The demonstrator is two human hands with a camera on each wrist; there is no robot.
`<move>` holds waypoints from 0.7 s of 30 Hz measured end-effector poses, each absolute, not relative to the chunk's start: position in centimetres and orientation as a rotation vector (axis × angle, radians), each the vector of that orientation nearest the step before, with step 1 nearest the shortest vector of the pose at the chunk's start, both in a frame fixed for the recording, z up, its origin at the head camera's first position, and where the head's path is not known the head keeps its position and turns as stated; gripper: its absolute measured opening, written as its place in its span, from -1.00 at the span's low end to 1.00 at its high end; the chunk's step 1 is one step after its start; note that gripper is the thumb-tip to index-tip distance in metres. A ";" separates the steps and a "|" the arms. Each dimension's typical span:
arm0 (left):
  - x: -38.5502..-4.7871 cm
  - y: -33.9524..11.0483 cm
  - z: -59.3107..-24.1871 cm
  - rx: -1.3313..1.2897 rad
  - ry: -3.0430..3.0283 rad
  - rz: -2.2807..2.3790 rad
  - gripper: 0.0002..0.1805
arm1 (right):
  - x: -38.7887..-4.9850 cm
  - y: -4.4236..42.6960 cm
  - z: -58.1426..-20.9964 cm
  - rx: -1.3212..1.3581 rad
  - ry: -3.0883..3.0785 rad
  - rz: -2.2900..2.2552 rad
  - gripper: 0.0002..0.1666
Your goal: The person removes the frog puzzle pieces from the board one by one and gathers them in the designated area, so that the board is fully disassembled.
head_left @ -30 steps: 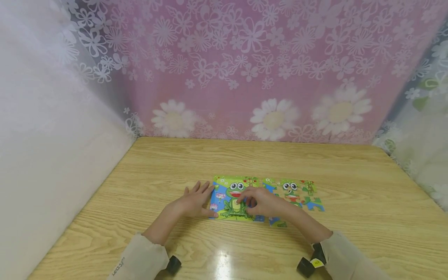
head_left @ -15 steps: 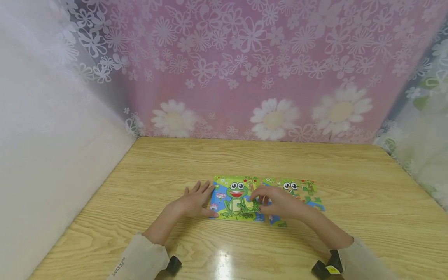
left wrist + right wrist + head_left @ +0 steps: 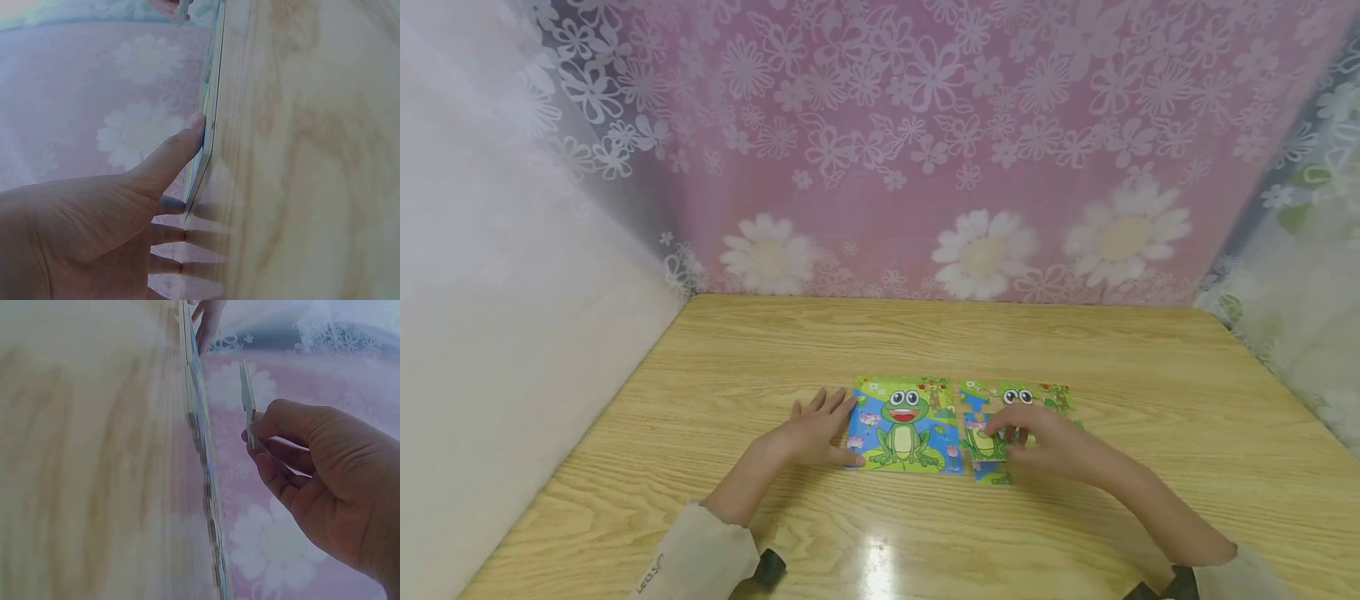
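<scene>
A square frog picture board (image 3: 904, 442) lies flat on the table. My left hand (image 3: 808, 438) rests at its left side, fingers spread; in the left wrist view the thumb (image 3: 175, 150) touches the board's edge. My right hand (image 3: 1051, 443) pinches a jigsaw puzzle piece (image 3: 983, 447) printed with the frog's body. The right wrist view shows that piece (image 3: 247, 394) held between thumb and fingers, raised above the other pieces. Beneath and around it, a loosely laid frog puzzle (image 3: 1018, 396) sits right of the board, partly hidden by my right hand.
The wooden table (image 3: 715, 350) reaches back to a pink flowered cloth (image 3: 865, 208). White cloth (image 3: 535, 275) hangs at the left. A puzzle piece with green and blue print (image 3: 992, 477) lies at the near edge of the loose puzzle.
My right hand has moved right, carrying the frog-body puzzle piece from above the picture board to above the loose puzzle. My left hand stays at the board's left side.
</scene>
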State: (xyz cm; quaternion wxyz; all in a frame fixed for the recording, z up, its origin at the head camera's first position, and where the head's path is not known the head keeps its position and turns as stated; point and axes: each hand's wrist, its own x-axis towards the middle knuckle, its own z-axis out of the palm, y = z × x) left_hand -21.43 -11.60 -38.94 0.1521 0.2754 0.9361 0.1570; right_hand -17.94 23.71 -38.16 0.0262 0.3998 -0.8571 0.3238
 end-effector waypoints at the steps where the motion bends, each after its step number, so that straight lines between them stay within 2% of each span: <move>1: -21.4 -11.6 -38.9 0.790 2.687 0.449 0.03 | -17.8 24.1 -38.2 1.217 -2.666 0.998 -0.60; 21: -21.2 -11.4 -38.6 0.782 2.690 0.451 0.01 | -16.1 28.4 -39.3 1.063 -2.756 0.934 -0.60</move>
